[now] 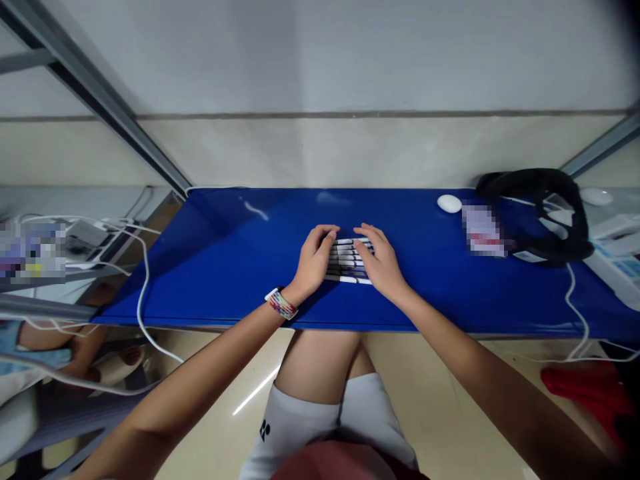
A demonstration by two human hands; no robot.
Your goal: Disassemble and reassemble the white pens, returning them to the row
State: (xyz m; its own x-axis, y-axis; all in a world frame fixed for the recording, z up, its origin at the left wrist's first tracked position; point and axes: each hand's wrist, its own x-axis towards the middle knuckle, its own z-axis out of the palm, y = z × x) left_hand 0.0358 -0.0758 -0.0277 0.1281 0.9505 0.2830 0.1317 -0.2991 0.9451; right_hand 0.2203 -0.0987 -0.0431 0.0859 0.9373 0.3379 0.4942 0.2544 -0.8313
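Several slim white pens [349, 260] with dark bands lie side by side in a row on the blue tabletop [225, 267]. Around the left ends of the row curls my left hand [314, 259], its thumb near the upper pens. At the right ends my right hand [383, 261] is closed round them, thumb on top. Both palms hide the pen ends, so I cannot tell caps from tips. A colourful woven watch band [281, 304] circles my left wrist.
To the right are a white computer mouse [449, 203], a blurred pale packet [484, 230] and a black padded ring-shaped object [575, 213]. White cables [145, 280] hang over the left edge. Metal posts [115, 113] flank the table. Another person's arm [87, 347] shows at lower left.
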